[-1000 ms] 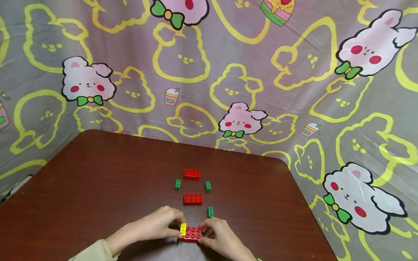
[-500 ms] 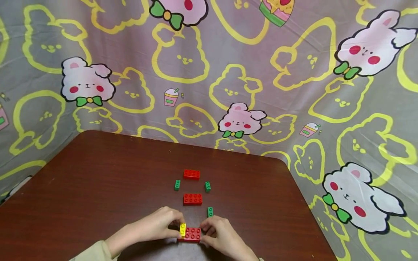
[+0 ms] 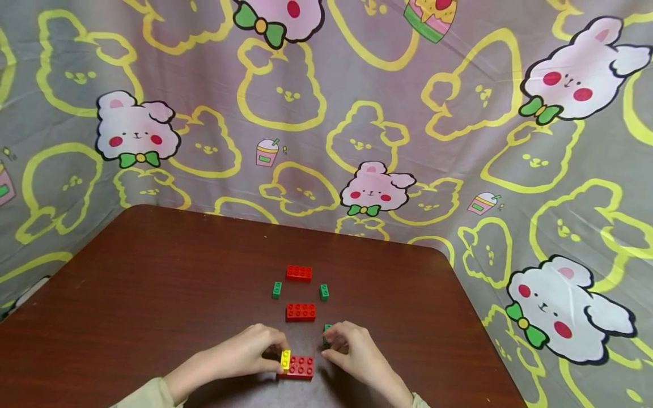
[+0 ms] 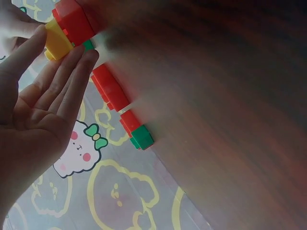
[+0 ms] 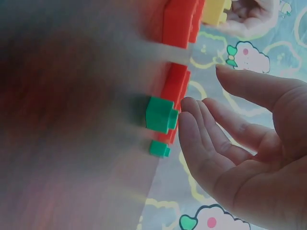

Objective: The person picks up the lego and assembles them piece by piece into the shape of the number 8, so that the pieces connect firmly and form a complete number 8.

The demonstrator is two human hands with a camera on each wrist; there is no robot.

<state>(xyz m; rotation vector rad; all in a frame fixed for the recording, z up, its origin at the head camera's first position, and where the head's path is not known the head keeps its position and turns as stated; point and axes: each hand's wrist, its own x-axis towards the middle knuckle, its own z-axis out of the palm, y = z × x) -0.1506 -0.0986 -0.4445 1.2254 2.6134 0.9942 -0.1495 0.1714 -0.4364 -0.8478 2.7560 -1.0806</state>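
Note:
At the near side of the table lies a red toy brick with a small yellow brick on top of its left end. My left hand pinches the yellow brick between thumb and fingertips, as the left wrist view also shows. My right hand is apart from the red brick, its fingers loosely bent over a small green brick that they partly cover in the head view. In the right wrist view the fingertips are right by that green brick, and the thumb stands well away from it.
Farther back on the dark wooden table lie a red brick, another red brick at the rear, and two small green bricks, one left and one right. A patterned curtain hangs behind the table.
My right hand has let go of the red brick's right end and moved away and to the right, over the near green brick. The left hand keeps its place on the yellow brick.

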